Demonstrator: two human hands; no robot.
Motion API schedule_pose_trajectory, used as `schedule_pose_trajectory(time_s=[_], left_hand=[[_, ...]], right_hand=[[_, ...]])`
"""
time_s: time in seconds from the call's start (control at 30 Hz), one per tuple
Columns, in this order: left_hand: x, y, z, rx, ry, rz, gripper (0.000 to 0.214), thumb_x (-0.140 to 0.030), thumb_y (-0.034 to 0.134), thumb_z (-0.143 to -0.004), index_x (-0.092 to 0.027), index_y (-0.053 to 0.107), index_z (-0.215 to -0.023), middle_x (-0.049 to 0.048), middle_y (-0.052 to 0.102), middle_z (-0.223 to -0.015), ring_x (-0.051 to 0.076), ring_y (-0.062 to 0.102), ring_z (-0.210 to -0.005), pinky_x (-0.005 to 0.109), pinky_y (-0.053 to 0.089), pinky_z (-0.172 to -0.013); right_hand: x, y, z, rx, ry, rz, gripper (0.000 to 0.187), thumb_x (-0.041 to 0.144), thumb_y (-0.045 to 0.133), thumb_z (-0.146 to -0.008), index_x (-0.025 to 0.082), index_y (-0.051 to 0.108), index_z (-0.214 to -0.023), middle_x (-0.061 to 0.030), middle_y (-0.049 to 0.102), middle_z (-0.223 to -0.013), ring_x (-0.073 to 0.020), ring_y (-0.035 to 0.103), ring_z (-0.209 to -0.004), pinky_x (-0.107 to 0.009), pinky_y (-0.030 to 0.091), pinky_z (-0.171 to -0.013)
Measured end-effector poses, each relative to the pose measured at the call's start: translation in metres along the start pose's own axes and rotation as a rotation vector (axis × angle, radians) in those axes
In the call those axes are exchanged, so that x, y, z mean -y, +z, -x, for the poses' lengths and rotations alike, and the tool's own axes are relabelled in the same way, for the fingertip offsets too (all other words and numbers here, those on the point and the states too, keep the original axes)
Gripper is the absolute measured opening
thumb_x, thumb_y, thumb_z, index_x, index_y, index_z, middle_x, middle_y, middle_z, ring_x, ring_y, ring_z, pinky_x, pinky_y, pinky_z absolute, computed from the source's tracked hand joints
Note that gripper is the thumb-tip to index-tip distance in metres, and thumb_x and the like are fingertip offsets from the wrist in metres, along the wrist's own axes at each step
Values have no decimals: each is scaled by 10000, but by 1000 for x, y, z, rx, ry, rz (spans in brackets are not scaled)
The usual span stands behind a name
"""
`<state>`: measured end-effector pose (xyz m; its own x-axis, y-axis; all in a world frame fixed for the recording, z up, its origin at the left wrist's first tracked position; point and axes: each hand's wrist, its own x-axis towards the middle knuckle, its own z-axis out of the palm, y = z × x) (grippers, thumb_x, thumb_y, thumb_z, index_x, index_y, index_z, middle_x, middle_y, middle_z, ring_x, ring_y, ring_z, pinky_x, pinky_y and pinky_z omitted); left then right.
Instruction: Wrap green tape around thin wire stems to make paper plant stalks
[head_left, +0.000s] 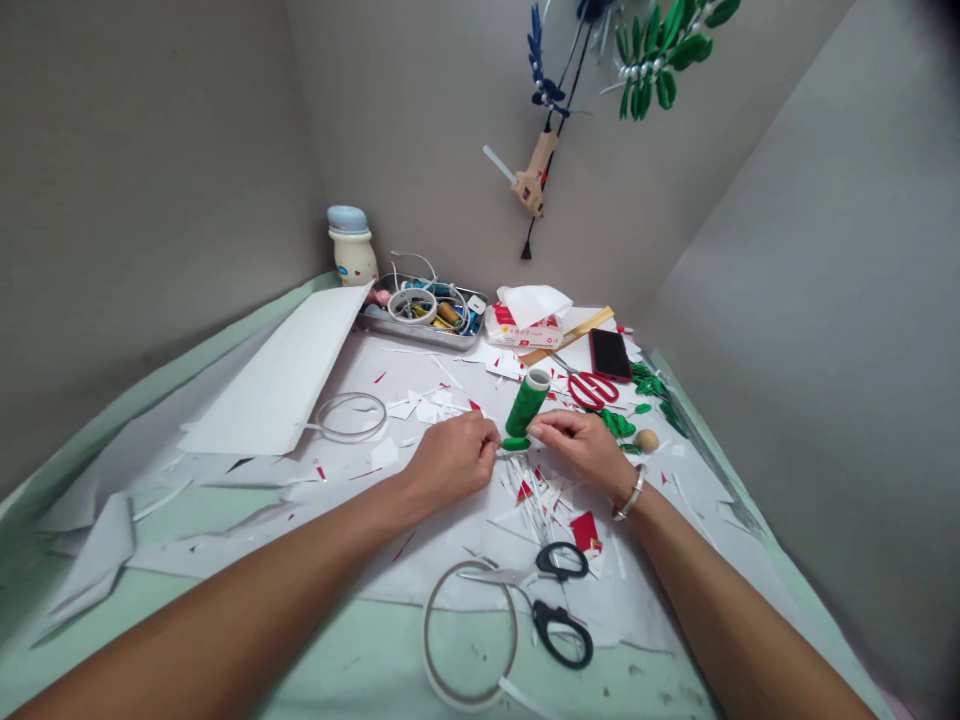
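Note:
Near the middle of the table, my left hand (pixel 459 455) is closed in a pinch on the near end of a small green leaf (pixel 514 444), which points to the right. My right hand (pixel 583 447), a bracelet on its wrist, has thumb and forefinger pressed together just right of the leaf tip. Whatever those fingers pinch is too fine to make out. Right behind the leaf stands a spool of green thread (pixel 527 405), slightly tilted in view. Thin white stems (pixel 531 500) lie below the hands among red and white paper scraps.
Black-handled scissors (pixel 559 580) and a tape ring (pixel 427 640) lie at the front. Behind are red scissors (pixel 592 390), a phone (pixel 610 355), tissues (pixel 523 325), a metal tray (pixel 420 328) and white card (pixel 277 380). A glue gun (pixel 535 172) hangs above; green leaves (pixel 618 424) lie right.

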<state>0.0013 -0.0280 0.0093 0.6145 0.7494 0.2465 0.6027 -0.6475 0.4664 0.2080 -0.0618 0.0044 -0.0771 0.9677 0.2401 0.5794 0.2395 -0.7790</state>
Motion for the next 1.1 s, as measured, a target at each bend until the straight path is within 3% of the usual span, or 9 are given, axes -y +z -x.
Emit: schedule_pose_trajectory(time_s=[0.2, 0.37, 0.47, 0.6, 0.83, 0.9, 0.97, 1.1], left_hand=[[3, -3, -2, 19, -61, 74, 176, -168, 470, -746, -185, 645, -750, 38, 661, -782, 176, 578, -710, 264, 392, -621], [7, -1, -4, -22, -134, 75, 163, -185, 464, -755, -184, 627, -741, 38, 657, -757, 175, 571, -676, 256, 361, -576], [9, 1, -5, -35, -154, 69, 154, -178, 457, -749, -189, 609, -729, 36, 656, -763, 179, 575, -686, 261, 359, -580], [12, 2, -5, -61, -167, 71, 162, -180, 440, -759, -190, 599, -729, 40, 655, -792, 186, 578, -713, 272, 369, -604], [8, 2, -4, -95, -140, 166, 144, -200, 460, -781, -177, 591, -725, 32, 636, -772, 159, 554, -672, 263, 381, -607], [7, 1, -4, -136, -137, 222, 138, -207, 468, -784, -177, 590, -729, 22, 627, -754, 152, 548, -667, 259, 387, -612], [7, 1, -4, -206, -168, 304, 132, -222, 476, -788, -177, 590, -739, 10, 618, -730, 143, 541, -654, 251, 393, -612], [7, -1, -5, -377, -262, 498, 140, -277, 506, -795, -175, 601, -788, -3, 609, -714, 129, 527, -629, 233, 404, -596]], right_hand=[[16, -8, -9, 157, -38, 71, 234, 382, 543, -843, 183, 661, -811, -4, 641, -745, -138, 550, -677, -266, 433, -648], [14, -11, -24, 220, -84, 44, 271, 389, 533, -855, 170, 644, -741, -33, 655, -867, -147, 576, -796, -284, 439, -752], [7, -17, -33, 264, 54, -53, 318, 438, 530, -850, 160, 660, -765, -45, 674, -925, -140, 585, -776, -271, 450, -714], [-1, -25, -40, 226, 175, -166, 339, 452, 512, -861, 164, 685, -914, -58, 681, -1003, -138, 612, -821, -243, 461, -680], [-12, -15, -37, 183, 392, -262, 316, 432, 569, -836, 152, 668, -944, -85, 710, -937, -115, 633, -649, -239, 511, -608], [-12, -27, -41, 187, 411, -274, 293, 395, 581, -832, 143, 669, -954, -99, 713, -918, -132, 646, -657, -251, 526, -597], [-11, -56, -47, 141, 422, -292, 263, 360, 596, -827, 142, 669, -955, -117, 708, -944, -147, 657, -690, -250, 531, -576], [-4, -140, -54, -231, 390, -440, 214, 297, 599, -840, 127, 666, -950, -112, 706, -873, -126, 646, -658, -243, 512, -571]])
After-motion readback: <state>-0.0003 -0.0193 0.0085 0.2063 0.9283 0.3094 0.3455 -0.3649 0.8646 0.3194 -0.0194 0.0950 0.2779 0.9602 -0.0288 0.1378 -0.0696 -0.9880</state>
